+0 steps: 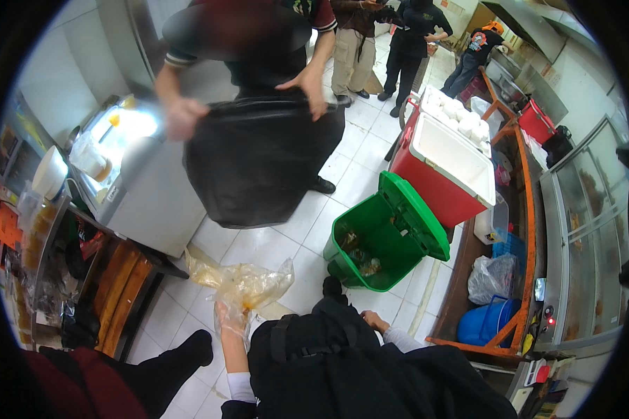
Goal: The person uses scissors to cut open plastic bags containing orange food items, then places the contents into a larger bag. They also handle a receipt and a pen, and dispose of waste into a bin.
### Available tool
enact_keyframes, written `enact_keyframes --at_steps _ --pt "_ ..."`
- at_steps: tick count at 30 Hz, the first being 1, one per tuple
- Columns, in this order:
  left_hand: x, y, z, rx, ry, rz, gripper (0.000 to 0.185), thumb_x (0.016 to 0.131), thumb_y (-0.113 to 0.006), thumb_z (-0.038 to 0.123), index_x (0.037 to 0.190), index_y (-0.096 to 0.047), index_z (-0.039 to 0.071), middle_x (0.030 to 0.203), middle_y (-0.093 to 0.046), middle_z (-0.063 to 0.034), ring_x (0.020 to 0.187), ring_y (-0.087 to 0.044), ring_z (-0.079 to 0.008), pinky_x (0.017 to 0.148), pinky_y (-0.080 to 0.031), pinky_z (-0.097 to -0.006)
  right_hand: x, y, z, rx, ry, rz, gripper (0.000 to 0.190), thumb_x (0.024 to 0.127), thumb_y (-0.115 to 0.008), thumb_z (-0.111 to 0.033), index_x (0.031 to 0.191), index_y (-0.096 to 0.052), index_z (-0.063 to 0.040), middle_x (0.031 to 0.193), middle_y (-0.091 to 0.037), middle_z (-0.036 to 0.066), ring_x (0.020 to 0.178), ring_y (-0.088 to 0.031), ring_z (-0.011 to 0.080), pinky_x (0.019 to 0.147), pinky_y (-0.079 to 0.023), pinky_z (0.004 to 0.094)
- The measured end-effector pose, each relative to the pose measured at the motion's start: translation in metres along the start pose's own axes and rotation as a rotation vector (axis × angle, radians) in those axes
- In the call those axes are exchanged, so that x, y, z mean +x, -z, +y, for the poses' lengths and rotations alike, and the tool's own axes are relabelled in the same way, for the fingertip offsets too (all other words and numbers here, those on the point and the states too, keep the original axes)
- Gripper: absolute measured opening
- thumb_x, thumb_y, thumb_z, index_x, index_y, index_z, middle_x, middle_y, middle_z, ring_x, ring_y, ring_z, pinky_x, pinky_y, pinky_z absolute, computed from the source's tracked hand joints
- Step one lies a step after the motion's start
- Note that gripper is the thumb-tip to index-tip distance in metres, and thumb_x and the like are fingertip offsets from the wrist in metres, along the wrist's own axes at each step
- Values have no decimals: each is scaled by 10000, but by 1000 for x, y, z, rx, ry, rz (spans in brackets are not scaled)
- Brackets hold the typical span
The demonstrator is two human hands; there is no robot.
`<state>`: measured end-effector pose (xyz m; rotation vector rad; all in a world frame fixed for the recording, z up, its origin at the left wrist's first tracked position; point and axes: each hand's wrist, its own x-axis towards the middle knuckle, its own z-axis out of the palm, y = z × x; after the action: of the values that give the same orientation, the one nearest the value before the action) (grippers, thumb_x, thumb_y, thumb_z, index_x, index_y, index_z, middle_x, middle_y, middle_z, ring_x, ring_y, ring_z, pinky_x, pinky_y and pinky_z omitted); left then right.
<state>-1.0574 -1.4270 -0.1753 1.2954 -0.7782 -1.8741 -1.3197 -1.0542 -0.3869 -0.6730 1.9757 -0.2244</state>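
Note:
My left hand (231,319) is closed around a crumpled clear plastic bag (254,285) with yellowish stains, held low over the tiled floor. My right hand (375,320) is low at my right side, partly behind my dark clothing; nothing shows in it, and its fingers are partly hidden. Ahead of it stands a green plastic bin (367,246), its lid (414,214) swung back, with some litter at the bottom. Across from me a person holds a black plastic garbage bag (262,162) spread between both hands.
A red cooler box (435,178) with a white interior stands beyond the bin. An orange-framed shelf (527,209) runs along the right, holding a blue plastic container (485,322). A white chest appliance (157,194) and wooden shelf (120,298) are at left. Other people stand at the back.

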Motion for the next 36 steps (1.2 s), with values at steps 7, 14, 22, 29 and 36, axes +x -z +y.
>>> enact_keyframes --at_steps 7,14,22,29,36 --pt "1 0 3 -161 109 -48 243 959 -586 180 1177 -597 76 919 -645 -40 685 -611 -142 434 -425 -253 0 2 -2 -8 28 33 561 778 -692 -506 1055 -712 -19 1067 -702 253 1051 -657 421 900 -520 444" --pt "3 -5 5 -156 99 -83 251 958 -587 175 1186 -594 73 930 -647 -44 697 -617 -146 444 -437 -256 -8 -4 -2 34 81 179 447 867 -591 -464 897 -726 -39 943 -702 237 931 -671 421 805 -525 478" --pt "0 -6 7 -146 94 -95 261 957 -587 170 1197 -591 68 942 -650 -49 710 -624 -150 455 -450 -259 -7 1 -5 55 -36 51 557 788 -691 -508 1069 -702 -27 1080 -701 242 1055 -657 411 900 -517 439" --pt "-1 -7 7 -146 89 -102 270 956 -588 165 1206 -589 64 952 -652 -53 722 -630 -154 465 -462 -261 -10 3 -6 66 -23 64 564 783 -699 -513 1071 -703 -28 1082 -699 249 1060 -656 412 907 -518 431" --pt "-3 -8 8 -146 83 -103 278 955 -588 160 1215 -587 61 963 -655 -57 734 -636 -158 475 -474 -264 -12 3 -7 53 -54 73 580 772 -707 -516 1074 -705 -21 1083 -699 252 1062 -662 404 909 -522 426"
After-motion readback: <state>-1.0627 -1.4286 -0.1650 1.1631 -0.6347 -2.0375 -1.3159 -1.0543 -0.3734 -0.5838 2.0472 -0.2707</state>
